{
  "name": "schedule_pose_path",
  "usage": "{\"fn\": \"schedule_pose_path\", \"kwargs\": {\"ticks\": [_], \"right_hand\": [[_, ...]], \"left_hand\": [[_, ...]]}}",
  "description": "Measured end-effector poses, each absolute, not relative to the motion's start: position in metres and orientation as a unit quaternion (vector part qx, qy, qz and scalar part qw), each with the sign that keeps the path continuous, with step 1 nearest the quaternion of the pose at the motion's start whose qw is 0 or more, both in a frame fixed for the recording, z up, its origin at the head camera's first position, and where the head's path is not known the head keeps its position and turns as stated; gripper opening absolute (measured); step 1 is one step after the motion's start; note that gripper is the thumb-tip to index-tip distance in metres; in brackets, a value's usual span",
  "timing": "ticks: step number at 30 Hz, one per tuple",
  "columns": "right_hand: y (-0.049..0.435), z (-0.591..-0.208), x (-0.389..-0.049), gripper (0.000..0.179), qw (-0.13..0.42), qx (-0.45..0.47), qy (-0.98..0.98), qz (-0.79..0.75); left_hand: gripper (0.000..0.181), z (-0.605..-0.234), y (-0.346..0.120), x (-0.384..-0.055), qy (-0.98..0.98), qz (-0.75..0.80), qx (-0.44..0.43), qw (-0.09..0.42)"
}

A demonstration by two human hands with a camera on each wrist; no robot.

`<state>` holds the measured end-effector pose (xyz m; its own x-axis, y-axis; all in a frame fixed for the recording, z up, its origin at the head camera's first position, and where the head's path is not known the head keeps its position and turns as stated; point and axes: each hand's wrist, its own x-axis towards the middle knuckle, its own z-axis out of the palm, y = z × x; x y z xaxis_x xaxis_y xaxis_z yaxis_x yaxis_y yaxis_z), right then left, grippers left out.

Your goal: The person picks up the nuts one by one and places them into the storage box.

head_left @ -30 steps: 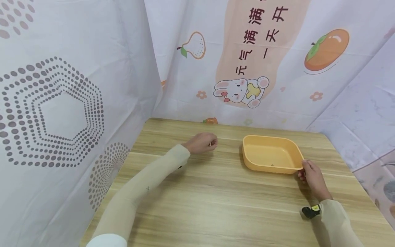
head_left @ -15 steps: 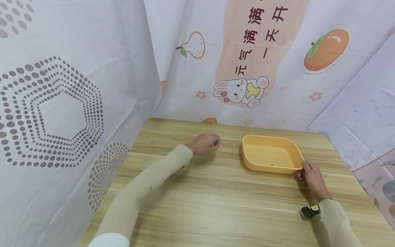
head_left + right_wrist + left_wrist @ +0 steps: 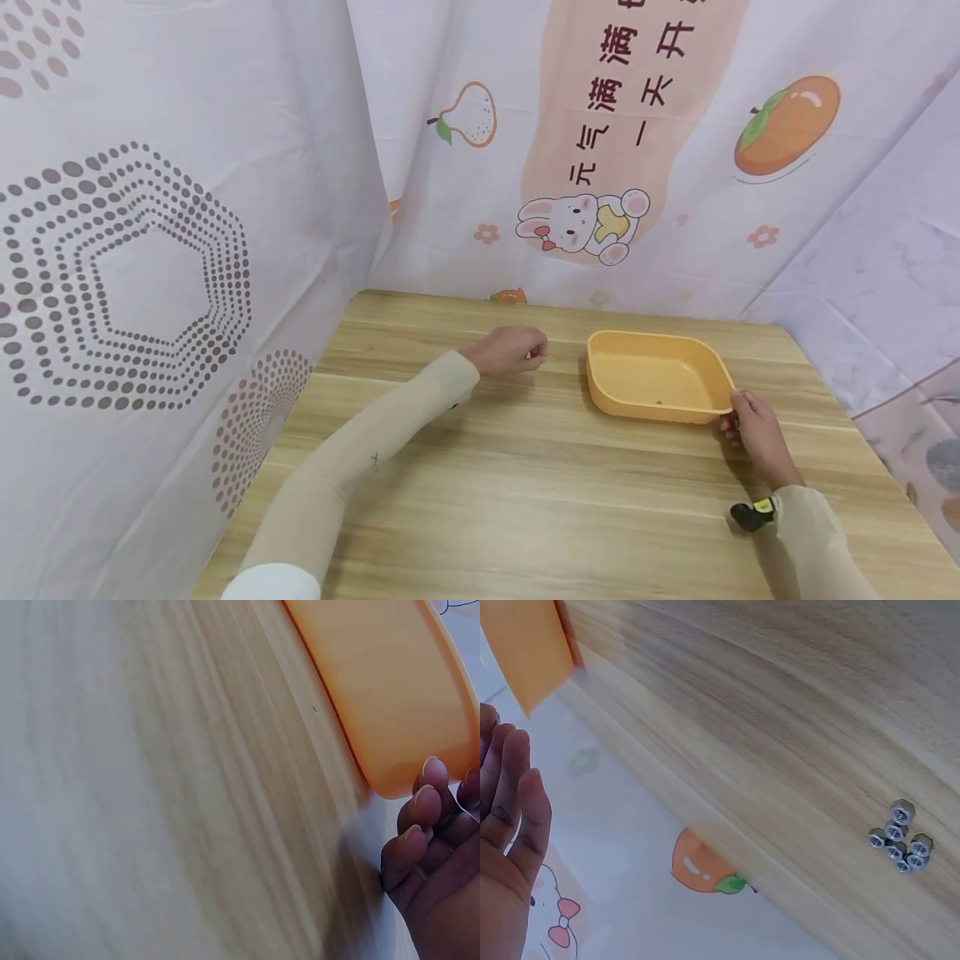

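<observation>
My left hand (image 3: 513, 350) is held over the table left of a yellow-orange plastic tray (image 3: 652, 408), fingers curled in. In the left wrist view a small metallic edge, likely a nut, shows at the pinched fingertips of that hand (image 3: 510, 802); the fingers hide most of it. Several hex nuts (image 3: 901, 814) lie clustered on the wood, hidden in the head view. At the tray's near right corner my right hand (image 3: 761, 433) pinches the rim. The right wrist view shows its curled fingers right at the orange tray wall (image 3: 397, 742).
The wood-grain table (image 3: 525, 517) ends at a printed white curtain (image 3: 465, 192) at the back. Another patterned curtain (image 3: 165, 283) stands along the left side. A small dark mark shows low inside the tray.
My left hand has moved a little to the right, closer to the tray. The right hand keeps its hold on the tray, and the head view has shifted very slightly.
</observation>
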<state>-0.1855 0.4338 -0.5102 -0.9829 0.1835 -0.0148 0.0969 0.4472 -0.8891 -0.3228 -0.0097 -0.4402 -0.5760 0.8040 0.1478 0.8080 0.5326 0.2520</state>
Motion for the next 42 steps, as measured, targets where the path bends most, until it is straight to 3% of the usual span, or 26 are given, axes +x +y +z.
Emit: {"fn": "schedule_pose_path", "kwargs": {"ticks": [42], "right_hand": [[0.429,-0.499,-0.183,0.046,0.028,-0.081,-0.838,0.539]], "left_hand": [[0.01,-0.443,0.045,-0.318,-0.849,-0.185,-0.494,-0.02]]}}
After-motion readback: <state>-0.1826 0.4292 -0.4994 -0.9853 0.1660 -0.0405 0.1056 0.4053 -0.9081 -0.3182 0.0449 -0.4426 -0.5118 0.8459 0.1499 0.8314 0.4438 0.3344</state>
